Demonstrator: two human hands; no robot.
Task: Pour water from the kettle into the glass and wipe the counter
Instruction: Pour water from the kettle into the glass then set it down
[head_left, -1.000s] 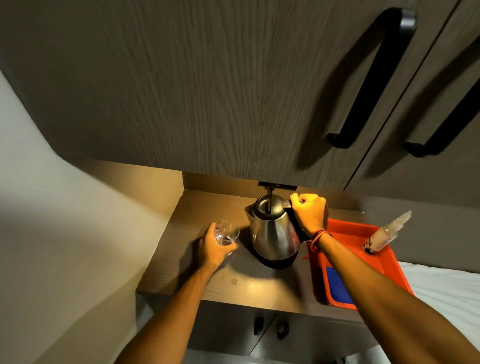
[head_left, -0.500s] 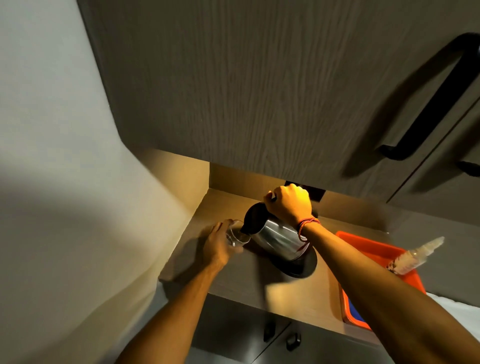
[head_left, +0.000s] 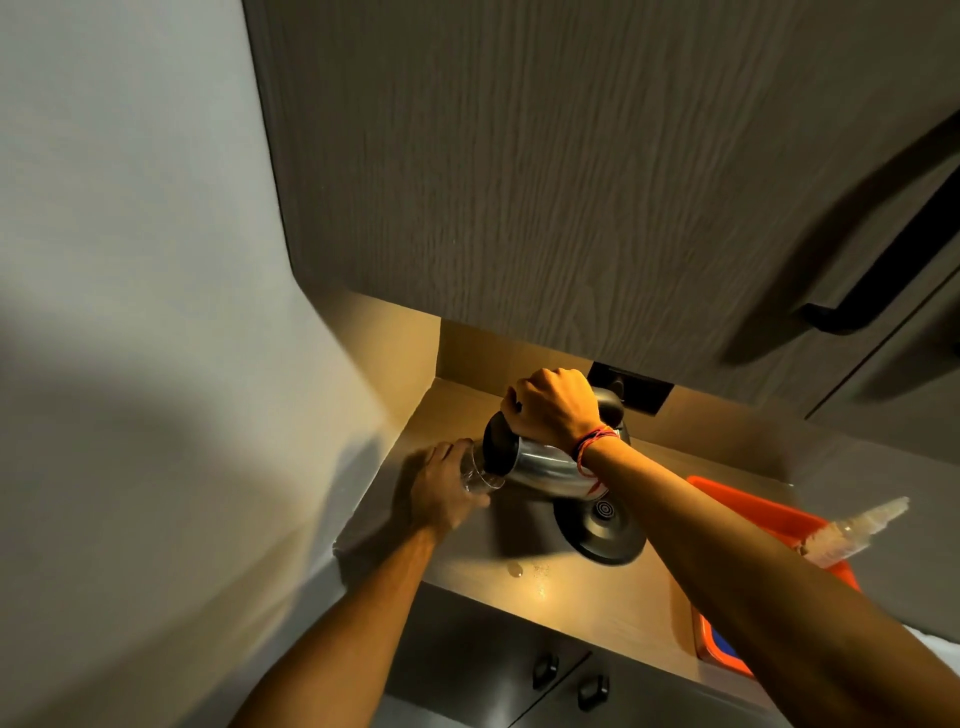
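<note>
A steel kettle (head_left: 545, 470) is lifted off its round black base (head_left: 602, 530) and tipped steeply to the left, its dark open top against the glass. My right hand (head_left: 553, 413) grips the kettle's handle from above. My left hand (head_left: 441, 488) is wrapped round a clear glass (head_left: 480, 475) standing on the wooden counter (head_left: 597, 597), right under the spout. The water inside the glass is too blurred to judge. A few drops lie on the counter in front of the base.
An orange tray (head_left: 753, 509) sits at the counter's right end with a clear spray bottle (head_left: 852, 527) leaning in it and something blue at its near corner. A dark wall cupboard hangs low overhead. A pale wall closes the left side. Cupboard doors with black knobs lie below.
The kettle has come off its base and tipped further left onto the glass. My left hand stays on the glass. The view has swung left and closer.
</note>
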